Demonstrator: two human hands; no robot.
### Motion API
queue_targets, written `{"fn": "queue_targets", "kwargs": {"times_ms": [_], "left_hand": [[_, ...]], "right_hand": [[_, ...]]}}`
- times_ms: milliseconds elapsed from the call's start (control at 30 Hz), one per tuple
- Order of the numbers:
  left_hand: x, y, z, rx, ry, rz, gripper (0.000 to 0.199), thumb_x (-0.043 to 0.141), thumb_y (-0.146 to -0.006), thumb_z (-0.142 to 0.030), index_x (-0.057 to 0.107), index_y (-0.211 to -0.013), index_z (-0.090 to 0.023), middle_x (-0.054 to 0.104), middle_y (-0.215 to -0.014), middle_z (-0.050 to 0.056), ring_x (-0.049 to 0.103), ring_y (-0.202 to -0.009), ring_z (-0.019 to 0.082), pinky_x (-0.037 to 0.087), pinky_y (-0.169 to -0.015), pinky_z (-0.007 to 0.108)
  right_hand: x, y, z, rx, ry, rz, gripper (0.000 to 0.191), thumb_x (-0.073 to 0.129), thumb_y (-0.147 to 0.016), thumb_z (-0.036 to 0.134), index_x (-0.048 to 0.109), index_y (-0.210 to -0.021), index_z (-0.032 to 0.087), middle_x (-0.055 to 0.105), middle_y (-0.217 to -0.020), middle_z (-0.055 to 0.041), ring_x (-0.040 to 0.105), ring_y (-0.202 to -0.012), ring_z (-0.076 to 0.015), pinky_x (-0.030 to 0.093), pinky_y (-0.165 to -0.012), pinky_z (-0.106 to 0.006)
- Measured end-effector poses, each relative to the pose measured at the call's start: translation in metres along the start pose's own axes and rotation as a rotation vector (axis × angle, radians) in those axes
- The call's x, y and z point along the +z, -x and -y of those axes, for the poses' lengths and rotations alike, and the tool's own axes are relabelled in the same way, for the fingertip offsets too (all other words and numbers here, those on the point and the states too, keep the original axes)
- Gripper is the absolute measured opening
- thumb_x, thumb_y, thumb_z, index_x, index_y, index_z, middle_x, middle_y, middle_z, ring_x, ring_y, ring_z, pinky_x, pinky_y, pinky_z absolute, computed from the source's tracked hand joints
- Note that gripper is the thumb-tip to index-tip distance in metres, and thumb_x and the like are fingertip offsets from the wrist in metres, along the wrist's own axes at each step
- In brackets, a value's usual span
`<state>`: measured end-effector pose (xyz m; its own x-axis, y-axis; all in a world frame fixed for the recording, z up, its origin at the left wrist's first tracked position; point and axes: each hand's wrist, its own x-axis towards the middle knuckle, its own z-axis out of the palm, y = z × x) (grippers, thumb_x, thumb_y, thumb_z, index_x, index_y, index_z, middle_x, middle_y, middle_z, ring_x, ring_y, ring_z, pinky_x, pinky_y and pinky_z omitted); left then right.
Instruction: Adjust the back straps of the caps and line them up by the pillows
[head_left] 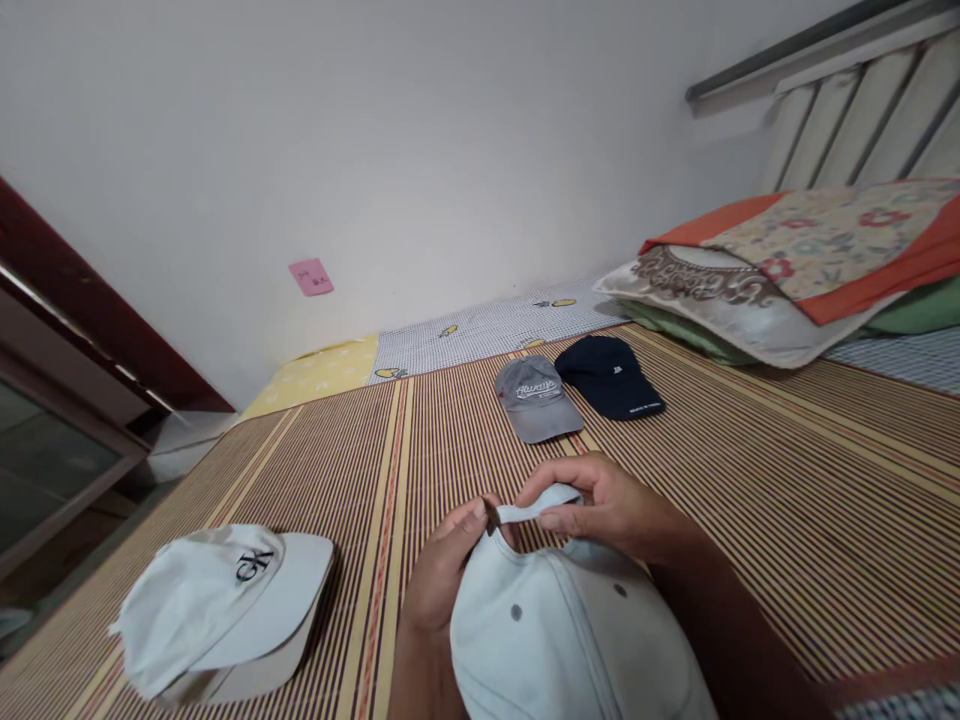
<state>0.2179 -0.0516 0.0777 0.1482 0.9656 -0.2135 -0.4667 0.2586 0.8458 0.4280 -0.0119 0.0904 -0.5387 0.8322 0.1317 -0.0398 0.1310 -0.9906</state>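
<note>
A pale blue-white cap (570,630) is between my hands at the bottom centre, its rear opening and strap facing away from me. My left hand (442,570) pinches the left end of the strap at a dark brown buckle (491,516). With thumb and fingers closed, my right hand (600,505) grips the strap (525,513) on its right part. The cap's brim is out of view. Beyond my hands, a grey cap (536,400) lies beside a navy cap (611,378), touching it. Stacked white caps (217,610) lie at the lower left.
A striped bamboo mat (360,480) covers the bed. Pillows with a floral orange cover (817,240) are piled at the right back, below a radiator (870,120). A pink note (310,277) is on the wall (450,150). A dark red door frame (97,290) stands left.
</note>
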Motion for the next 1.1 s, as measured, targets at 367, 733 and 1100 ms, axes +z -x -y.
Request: {"fn": "queue_targets", "kwargs": {"times_ms": [367,733,1100], "left_hand": [[0.006,-0.003,0.006,0.046,0.062,0.083,0.021,0.08,-0.08,-0.034,0.073,-0.077,-0.014,0.066,-0.071,0.002,0.062,-0.071,0.017,0.046,-0.073,0.025],[0.007,-0.005,0.001,-0.056,0.137,0.288,0.018,0.074,-0.076,-0.028,0.067,-0.078,-0.011,0.052,-0.069,0.001,0.045,-0.064,0.012,0.036,-0.062,0.022],[0.013,-0.001,-0.001,-0.068,0.154,0.183,0.018,0.082,-0.073,-0.023,0.069,-0.077,-0.01,0.058,-0.069,0.0,0.051,-0.063,0.009,0.039,-0.06,0.019]], "right_hand": [[-0.001,-0.002,-0.004,-0.104,-0.083,0.014,0.019,0.082,-0.079,0.032,0.079,-0.093,0.02,0.07,-0.079,0.0007,0.058,-0.067,-0.0114,0.043,-0.063,-0.023],[0.001,-0.004,-0.008,-0.117,-0.06,0.009,0.015,0.08,-0.081,0.031,0.078,-0.093,0.021,0.072,-0.083,0.0,0.062,-0.072,-0.0122,0.046,-0.067,-0.024],[0.001,-0.004,-0.009,-0.115,-0.055,-0.039,0.018,0.075,-0.083,0.033,0.076,-0.095,0.019,0.069,-0.084,-0.0024,0.059,-0.074,-0.0143,0.044,-0.067,-0.027]]}}
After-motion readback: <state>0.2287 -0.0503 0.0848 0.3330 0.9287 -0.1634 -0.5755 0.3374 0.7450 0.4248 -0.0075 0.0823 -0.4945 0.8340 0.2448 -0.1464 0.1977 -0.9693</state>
